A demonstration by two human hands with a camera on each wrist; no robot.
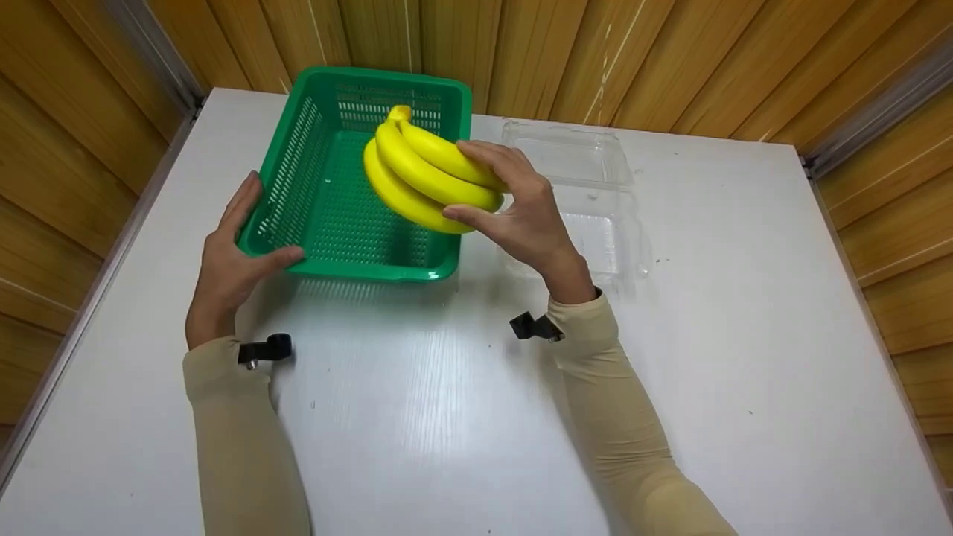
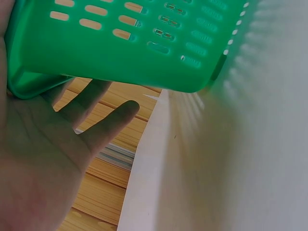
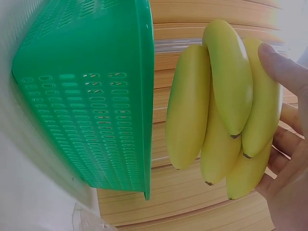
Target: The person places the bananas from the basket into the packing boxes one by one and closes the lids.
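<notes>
A bunch of yellow bananas [image 1: 439, 175] is in my right hand [image 1: 532, 212], thumb on the near side and fingers on the far side. It hangs over the right part of a green plastic basket [image 1: 350, 269], above the rim, stem toward the far side. In the right wrist view, several banana tips [image 3: 234, 135] show beside the basket's slotted wall [image 3: 82, 110]. My left hand [image 1: 231, 260] holds the basket's near left corner, with the thumb over the front rim and the fingers along the left wall. The left wrist view shows that palm [image 2: 43, 154] under the rim.
A clear plastic clamshell box [image 1: 588, 242] lies with its lid spread out, right of the basket and partly behind my right hand. Wood-patterned panels [image 1: 536, 59] enclose the white table [image 1: 402, 417] at the back and sides.
</notes>
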